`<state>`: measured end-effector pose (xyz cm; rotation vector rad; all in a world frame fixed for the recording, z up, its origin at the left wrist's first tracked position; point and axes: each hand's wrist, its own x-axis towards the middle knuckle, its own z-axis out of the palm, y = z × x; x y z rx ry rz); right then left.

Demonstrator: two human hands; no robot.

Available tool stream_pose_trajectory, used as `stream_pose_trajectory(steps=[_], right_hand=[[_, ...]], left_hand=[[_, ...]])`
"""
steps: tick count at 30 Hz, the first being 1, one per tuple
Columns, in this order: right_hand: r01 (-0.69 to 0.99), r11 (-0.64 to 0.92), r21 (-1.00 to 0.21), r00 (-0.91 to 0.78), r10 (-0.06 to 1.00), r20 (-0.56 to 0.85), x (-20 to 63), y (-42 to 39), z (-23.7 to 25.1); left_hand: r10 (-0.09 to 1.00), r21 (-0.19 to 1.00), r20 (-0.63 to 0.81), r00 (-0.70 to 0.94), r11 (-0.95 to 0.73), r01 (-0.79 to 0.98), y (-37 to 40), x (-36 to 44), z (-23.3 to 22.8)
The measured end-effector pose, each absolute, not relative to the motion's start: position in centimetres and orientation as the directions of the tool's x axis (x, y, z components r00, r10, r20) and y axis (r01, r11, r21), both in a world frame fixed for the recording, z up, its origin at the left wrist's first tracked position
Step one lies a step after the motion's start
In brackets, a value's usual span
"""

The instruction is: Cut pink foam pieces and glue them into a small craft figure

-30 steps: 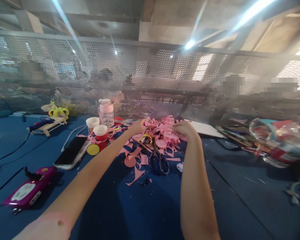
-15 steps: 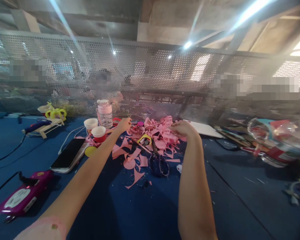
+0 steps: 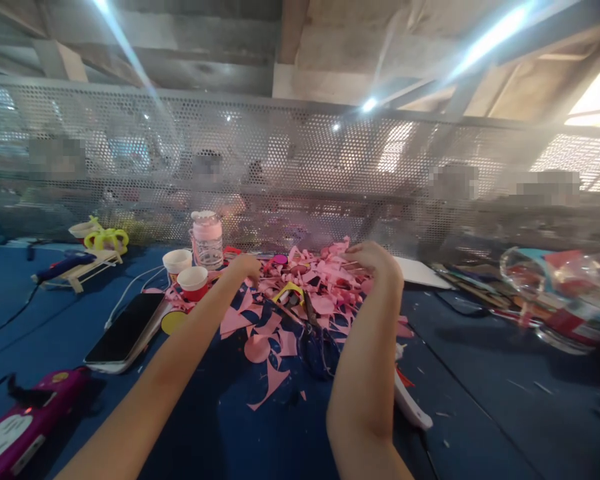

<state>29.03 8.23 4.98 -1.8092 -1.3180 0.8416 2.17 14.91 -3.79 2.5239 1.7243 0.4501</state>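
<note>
A loose heap of pink paper scraps (image 3: 325, 283) lies between my two hands on the blue table. At the heap's left edge, my left hand (image 3: 247, 268) is cupped with its fingers bent down toward the scraps. My right hand (image 3: 373, 257) reaches over the heap's right side, wrist bent and fingers stretched leftward, touching or just above the paper. Scissors (image 3: 317, 347) with dark blue handles rest at the front of the heap, partly behind my right forearm. A yellow piece (image 3: 289, 293) sits among the scraps. I see nothing held in either hand.
Left are a pink-topped bottle (image 3: 207, 243), a red-and-white paper cup (image 3: 193, 283), a phone (image 3: 127, 330), a purple power strip (image 3: 27, 420) and a glue gun (image 3: 65, 267) on a wooden stand. A clear plastic container (image 3: 575, 327) stands right. Perforated metal panel (image 3: 300, 167) borders the back.
My left hand has bent downward at the heap's edge. My right forearm has swung left, uncovering a white-handled object beside it. The whole view has shifted slightly.
</note>
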Motion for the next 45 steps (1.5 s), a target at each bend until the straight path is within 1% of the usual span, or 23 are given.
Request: stream_pose_trajectory(steps=[3,5,8,12,16,20,26,30,33,35,38,41,43,45], right_hand=[[0.477,-0.245,-0.844,0.271,0.955,-0.125,29.9,9.2,4.3],[0.479,-0.256,-0.839,0.272,0.953,-0.135,30.2,9.7,4.1],[0.483,-0.233,-0.844,0.244,0.962,-0.126,30.3,9.9,4.0],[0.493,-0.211,-0.844,0.213,0.97,-0.118,30.4,9.8,4.2],[0.491,-0.227,-0.841,0.225,0.966,-0.129,30.7,9.7,4.2],[0.489,-0.241,-0.838,0.221,0.964,-0.148,30.2,9.4,4.6],[0.469,-0.21,-0.858,0.196,0.972,-0.131,29.4,8.3,5.3],[0.475,-0.21,-0.854,0.217,0.969,-0.117,29.5,8.2,5.3],[0.463,-0.187,-0.866,0.216,0.972,-0.094,29.7,8.5,5.3],[0.465,-0.155,-0.872,0.189,0.979,-0.074,29.5,8.5,5.4],[0.515,-0.115,-0.849,0.14,0.989,-0.049,28.9,8.2,5.9],[0.548,-0.093,-0.831,0.105,0.994,-0.042,28.0,7.7,6.4],[0.564,-0.092,-0.82,0.088,0.995,-0.051,27.5,7.7,6.6],[0.587,-0.081,-0.806,0.056,0.997,-0.059,27.2,7.8,6.6]], left_hand=[[0.867,0.228,0.232,0.441,-0.489,0.842,15.5,5.6,-2.9],[0.822,0.256,0.265,0.505,-0.565,0.785,15.8,8.5,-3.2],[0.795,0.315,0.285,0.535,-0.605,0.731,16.0,11.4,-4.4],[0.8,0.425,0.296,0.521,-0.599,0.678,16.8,9.8,-4.9],[0.823,0.533,0.31,0.476,-0.565,0.63,17.4,5.6,-3.5],[0.833,0.575,0.378,0.403,-0.553,0.603,17.1,3.6,-2.5],[0.804,0.558,0.527,0.275,-0.571,0.602,16.8,3.7,-1.4],[0.728,0.526,0.672,0.137,-0.599,0.603,16.7,3.2,-0.6],[0.665,0.499,0.743,0.073,-0.623,0.603,16.8,2.6,-0.2],[0.637,0.498,0.77,0.034,-0.633,0.592,16.9,2.2,-0.2],[0.588,0.509,0.806,-0.06,-0.639,0.577,17.1,1.6,-0.1],[0.484,0.505,0.85,-0.207,-0.641,0.578,17.2,1.1,0.2],[0.432,0.509,0.858,-0.277,-0.644,0.572,17.1,0.7,0.5],[0.439,0.525,0.849,-0.294,-0.641,0.56,17.1,0.5,0.9]])
